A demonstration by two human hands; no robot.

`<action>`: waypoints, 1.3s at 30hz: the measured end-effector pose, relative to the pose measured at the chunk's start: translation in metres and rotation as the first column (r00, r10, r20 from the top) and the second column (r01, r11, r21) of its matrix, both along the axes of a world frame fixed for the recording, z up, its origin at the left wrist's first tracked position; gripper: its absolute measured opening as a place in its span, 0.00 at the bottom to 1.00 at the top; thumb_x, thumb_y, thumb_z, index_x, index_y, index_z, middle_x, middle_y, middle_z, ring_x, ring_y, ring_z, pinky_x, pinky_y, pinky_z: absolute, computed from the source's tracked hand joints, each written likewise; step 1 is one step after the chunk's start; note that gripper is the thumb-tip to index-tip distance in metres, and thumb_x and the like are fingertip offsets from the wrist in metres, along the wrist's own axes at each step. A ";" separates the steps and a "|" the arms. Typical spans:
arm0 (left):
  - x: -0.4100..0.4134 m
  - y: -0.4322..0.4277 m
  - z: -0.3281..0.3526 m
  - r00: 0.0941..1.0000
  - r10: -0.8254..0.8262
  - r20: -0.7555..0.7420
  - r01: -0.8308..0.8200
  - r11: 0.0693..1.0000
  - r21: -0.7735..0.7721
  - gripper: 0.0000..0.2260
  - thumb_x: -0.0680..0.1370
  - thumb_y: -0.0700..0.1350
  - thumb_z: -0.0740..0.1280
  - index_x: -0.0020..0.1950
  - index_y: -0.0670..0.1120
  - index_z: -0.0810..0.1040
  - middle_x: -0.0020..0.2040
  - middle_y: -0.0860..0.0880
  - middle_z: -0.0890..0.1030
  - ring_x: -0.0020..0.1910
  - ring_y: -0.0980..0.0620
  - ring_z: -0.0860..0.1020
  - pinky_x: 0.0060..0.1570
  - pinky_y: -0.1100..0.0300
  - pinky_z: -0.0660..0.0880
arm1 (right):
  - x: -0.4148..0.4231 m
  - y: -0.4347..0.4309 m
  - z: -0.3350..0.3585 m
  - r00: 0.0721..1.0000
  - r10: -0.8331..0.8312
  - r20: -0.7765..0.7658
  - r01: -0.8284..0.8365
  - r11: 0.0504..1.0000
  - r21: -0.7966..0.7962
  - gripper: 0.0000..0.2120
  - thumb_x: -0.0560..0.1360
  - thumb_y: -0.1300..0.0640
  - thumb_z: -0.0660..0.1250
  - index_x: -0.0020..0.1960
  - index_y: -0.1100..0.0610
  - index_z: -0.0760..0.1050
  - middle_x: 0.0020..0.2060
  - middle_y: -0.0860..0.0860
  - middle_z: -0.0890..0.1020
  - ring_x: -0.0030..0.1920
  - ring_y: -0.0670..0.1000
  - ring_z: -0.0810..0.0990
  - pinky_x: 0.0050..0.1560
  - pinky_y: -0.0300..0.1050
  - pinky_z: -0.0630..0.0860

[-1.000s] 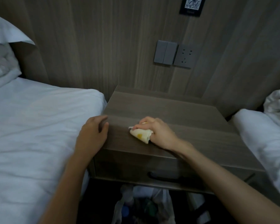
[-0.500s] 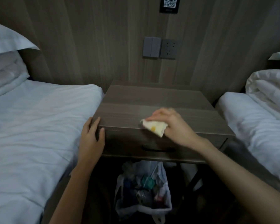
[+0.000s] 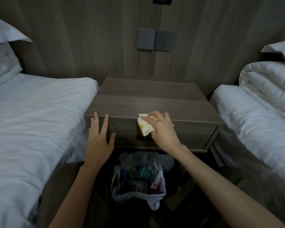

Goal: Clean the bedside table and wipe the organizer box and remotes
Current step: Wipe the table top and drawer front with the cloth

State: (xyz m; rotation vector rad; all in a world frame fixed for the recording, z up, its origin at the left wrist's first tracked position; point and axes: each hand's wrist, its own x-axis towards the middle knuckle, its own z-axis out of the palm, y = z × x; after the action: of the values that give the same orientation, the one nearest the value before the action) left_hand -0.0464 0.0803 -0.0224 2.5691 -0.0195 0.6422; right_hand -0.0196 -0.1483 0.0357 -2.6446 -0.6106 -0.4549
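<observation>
The wooden bedside table (image 3: 148, 96) stands between two beds, its top bare. My right hand (image 3: 163, 129) grips a white and yellow cloth (image 3: 145, 126) and presses it over the table's front edge onto the drawer front, just above the dark drawer handle (image 3: 141, 138). My left hand (image 3: 99, 137) lies flat with fingers spread against the table's front left corner. No organizer box or remotes are in view.
White beds flank the table, the left bed (image 3: 31, 120) and the right bed (image 3: 257, 116) with a folded duvet (image 3: 270, 79). A plastic bag of rubbish (image 3: 138, 180) sits on the floor under the table. Switches and a socket (image 3: 155, 41) are on the wall.
My right hand has slid the cloth from the table top forward over the front edge onto the drawer face. My left hand dropped from the top corner to the front. The view pulled back.
</observation>
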 end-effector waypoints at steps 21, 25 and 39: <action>-0.021 -0.046 -0.113 0.654 -0.203 -0.728 0.059 0.974 -0.218 0.27 0.81 0.46 0.60 0.78 0.49 0.54 0.75 0.43 0.65 0.75 0.34 0.53 0.74 0.41 0.52 | -0.032 -0.053 -0.077 0.939 0.113 -0.323 -0.080 0.990 0.115 0.24 0.76 0.66 0.61 0.68 0.49 0.73 0.66 0.44 0.73 0.61 0.47 0.70 0.62 0.40 0.67; -0.022 -0.047 -0.111 0.652 -0.209 -0.729 0.063 0.973 -0.224 0.25 0.81 0.43 0.59 0.77 0.49 0.55 0.74 0.43 0.66 0.73 0.35 0.60 0.74 0.40 0.50 | -0.031 -0.046 -0.080 0.948 0.010 -0.318 -0.052 0.991 -0.124 0.20 0.80 0.56 0.60 0.71 0.47 0.69 0.62 0.48 0.72 0.60 0.51 0.68 0.54 0.47 0.72; -0.021 -0.046 -0.118 0.578 -0.168 -0.799 -0.076 0.963 -0.257 0.24 0.79 0.40 0.62 0.74 0.45 0.59 0.63 0.39 0.73 0.57 0.40 0.75 0.48 0.55 0.73 | -0.025 -0.034 -0.058 0.907 -0.056 -0.417 -0.056 0.966 -0.252 0.11 0.79 0.56 0.59 0.58 0.52 0.77 0.52 0.56 0.82 0.54 0.60 0.80 0.47 0.50 0.74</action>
State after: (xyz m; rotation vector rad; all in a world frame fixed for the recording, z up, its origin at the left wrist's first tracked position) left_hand -0.0677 0.0339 -0.1406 2.3361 0.2910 -0.5975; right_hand -0.0451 -0.1826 -0.0223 -2.8557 -0.5572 0.2193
